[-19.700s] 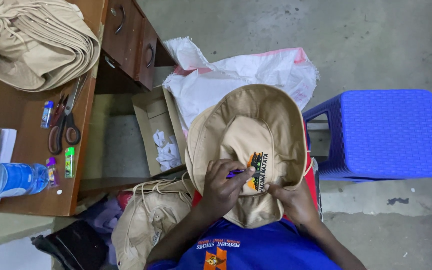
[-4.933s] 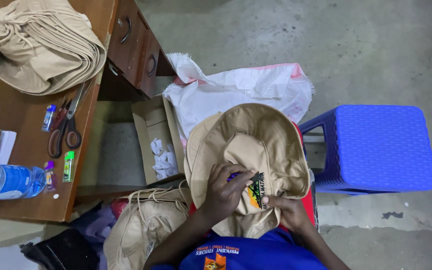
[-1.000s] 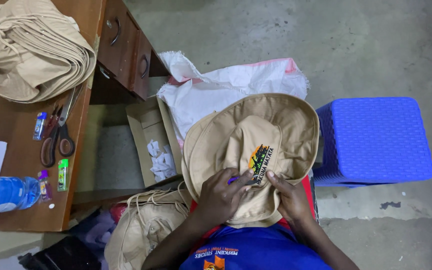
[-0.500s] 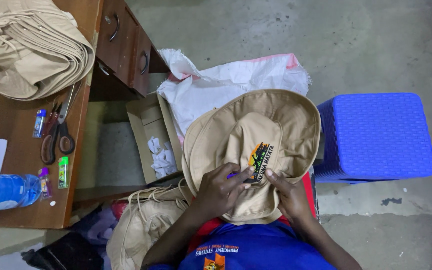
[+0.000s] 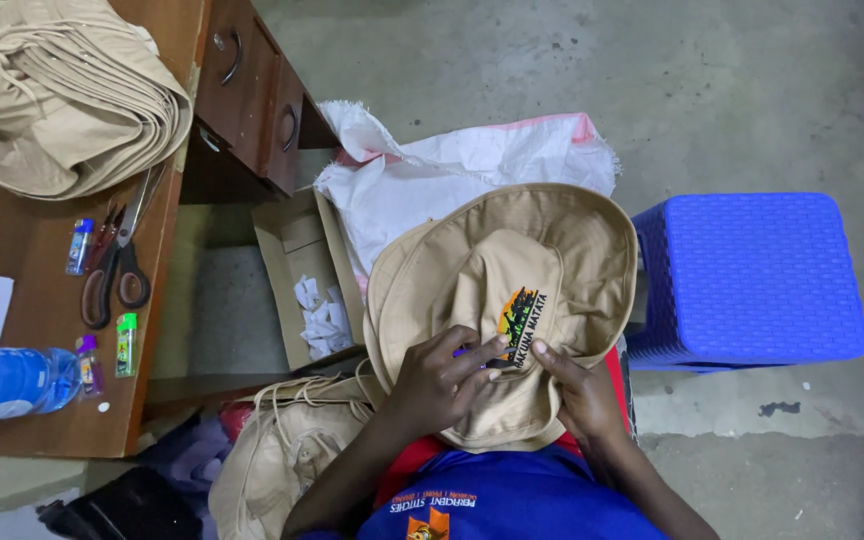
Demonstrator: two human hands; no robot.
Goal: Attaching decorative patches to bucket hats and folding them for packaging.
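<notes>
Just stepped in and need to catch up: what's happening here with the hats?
A seated person holds a beige brimmed hat on their lap. The left hand grips the crown and pinches something small and purple beside the embroidered patch; the right hand steadies the hat just below it. A stack of similar hats lies on the wooden desk with scissors next to it. More hats are heaped by the person's left side, near an open cardboard box.

Hat [image 5: 512,300] lay on the lap; stool [image 5: 752,280] stood right of it, cardboard box [image 5: 302,280] left, scissors [image 5: 117,270] on the desk [image 5: 42,420].
</notes>
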